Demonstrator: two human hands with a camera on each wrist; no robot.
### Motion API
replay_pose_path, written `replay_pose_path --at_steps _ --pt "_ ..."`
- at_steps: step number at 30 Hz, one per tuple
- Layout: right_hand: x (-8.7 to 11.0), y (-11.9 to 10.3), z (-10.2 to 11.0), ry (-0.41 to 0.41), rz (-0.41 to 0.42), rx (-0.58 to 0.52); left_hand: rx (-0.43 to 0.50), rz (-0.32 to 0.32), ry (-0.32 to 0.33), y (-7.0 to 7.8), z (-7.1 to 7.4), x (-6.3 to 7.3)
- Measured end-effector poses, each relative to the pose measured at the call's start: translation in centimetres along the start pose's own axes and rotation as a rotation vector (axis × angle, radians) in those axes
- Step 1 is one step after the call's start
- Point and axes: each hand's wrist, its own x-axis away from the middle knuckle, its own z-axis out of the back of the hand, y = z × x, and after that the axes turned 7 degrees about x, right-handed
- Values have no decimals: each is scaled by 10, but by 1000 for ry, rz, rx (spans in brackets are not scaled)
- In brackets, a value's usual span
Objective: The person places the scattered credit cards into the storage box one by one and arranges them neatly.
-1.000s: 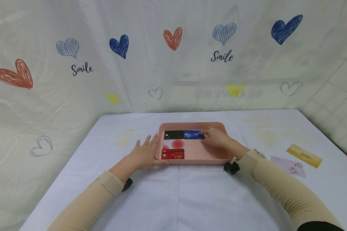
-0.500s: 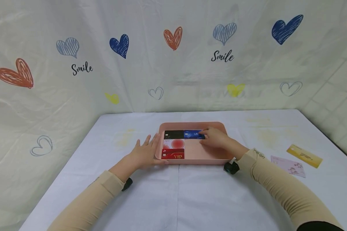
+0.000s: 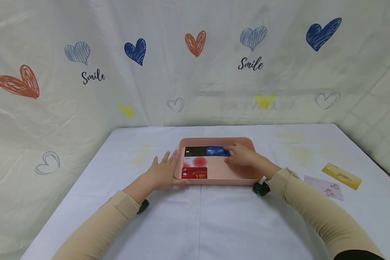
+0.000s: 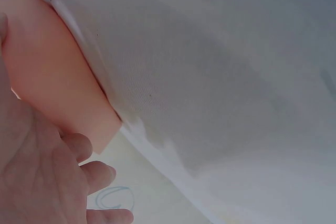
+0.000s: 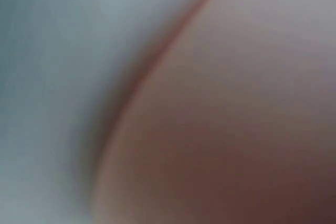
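Observation:
A pink tray [image 3: 225, 172] lies on the white-covered table. Inside it, along the left, a black card [image 3: 195, 151], a white card with red circles [image 3: 199, 161] and a red VIP card [image 3: 195, 173] form a column. To the right of the black one lies a blue VIP card [image 3: 215, 151], flat, its right end touched by the fingertips of my right hand [image 3: 245, 155]. My left hand [image 3: 162, 174] rests against the tray's left side with its fingers spread; the left wrist view shows its palm [image 4: 37, 166] beside the tray wall [image 4: 63, 66]. The right wrist view is too blurred for detail.
A gold card [image 3: 342, 176] and a pale pink card [image 3: 324, 187] lie on the table at the right, beyond my right forearm. Behind the table hangs a light curtain [image 3: 214, 83] printed with hearts. Dark wrist cameras sit under both cuffs.

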Motion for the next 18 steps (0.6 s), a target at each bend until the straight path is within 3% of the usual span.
replay_pose_path --at_steps 9,18 --pt "10 3 8 10 13 -142 -5 -3 -2 0 1 -1" --pt "27 6 21 2 144 -306 -12 -5 -10 -1 1 0"
